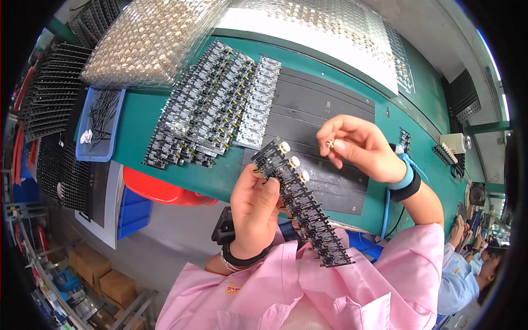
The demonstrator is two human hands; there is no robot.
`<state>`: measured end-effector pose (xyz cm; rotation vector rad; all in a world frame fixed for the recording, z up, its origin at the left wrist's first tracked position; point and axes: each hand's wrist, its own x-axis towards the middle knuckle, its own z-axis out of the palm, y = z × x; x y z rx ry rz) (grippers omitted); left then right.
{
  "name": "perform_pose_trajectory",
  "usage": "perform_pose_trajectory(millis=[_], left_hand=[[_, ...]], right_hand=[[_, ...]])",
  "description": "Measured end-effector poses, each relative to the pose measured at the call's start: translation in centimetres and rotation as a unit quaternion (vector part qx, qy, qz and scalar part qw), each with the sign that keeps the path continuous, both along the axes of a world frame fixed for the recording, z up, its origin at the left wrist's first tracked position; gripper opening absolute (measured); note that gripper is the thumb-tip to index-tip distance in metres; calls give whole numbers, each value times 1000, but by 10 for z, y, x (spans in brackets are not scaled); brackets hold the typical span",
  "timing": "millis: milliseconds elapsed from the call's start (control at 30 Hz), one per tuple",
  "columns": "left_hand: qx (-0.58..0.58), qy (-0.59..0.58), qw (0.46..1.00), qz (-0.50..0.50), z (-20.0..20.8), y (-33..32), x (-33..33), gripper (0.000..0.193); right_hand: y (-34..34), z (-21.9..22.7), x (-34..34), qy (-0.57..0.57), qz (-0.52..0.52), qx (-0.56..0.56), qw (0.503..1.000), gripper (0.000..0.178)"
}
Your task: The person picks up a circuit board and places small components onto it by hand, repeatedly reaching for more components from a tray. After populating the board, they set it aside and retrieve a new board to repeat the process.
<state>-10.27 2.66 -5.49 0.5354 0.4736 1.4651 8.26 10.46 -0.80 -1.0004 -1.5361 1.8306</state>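
My left hand (257, 206) is closed around the upper part of a long black strip of joined circuit boards (308, 212), which hangs tilted toward my lap. Several small round white-topped parts (295, 161) sit along the strip's upper edge. To the right, my right hand (360, 148) pinches a small round brass-coloured part (330, 144) between thumb and fingers, apart from the strip. A wristband with a blue cord circles my right wrist. Below both hands lies a dark grey ribbed plate (324, 110) on the green bench.
Rows of stacked circuit-board strips (203, 104) lie left of the plate. Clear trays of round parts (154, 41) stand behind them. A blue bin (100, 124) holds thin black pieces. A red stool (159, 190) sits under the bench edge. Another person (462, 278) works at far right.
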Motion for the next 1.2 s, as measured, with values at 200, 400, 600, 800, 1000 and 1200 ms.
perform_pose_trajectory(millis=[200, 400, 600, 800, 1000, 1200], left_hand=[[-15, 8, 999, -29, 6, 0, 8, 22], [-34, 26, 999, -10, 11, -2, 13, 21], [-25, 29, 999, 0, 12, -1, 12, 21], [-8, 66, 998, -1, 7, 0, 11, 18], [-8, 72, 997, -7, 8, 0, 11, 17], [6, 97, 995, -12, 7, 0, 9, 17]], right_hand=[[-22, 4, 1, 133, -24, -106, 985, 16], [-35, 10, -2, 145, -17, -137, 980, 18], [-41, 10, -3, 118, -5, -127, 985, 16], [-44, 19, -8, 60, -24, -100, 993, 14], [-45, 18, -9, 52, -33, -73, 995, 13], [-46, 25, -11, 41, -62, -53, 996, 9]])
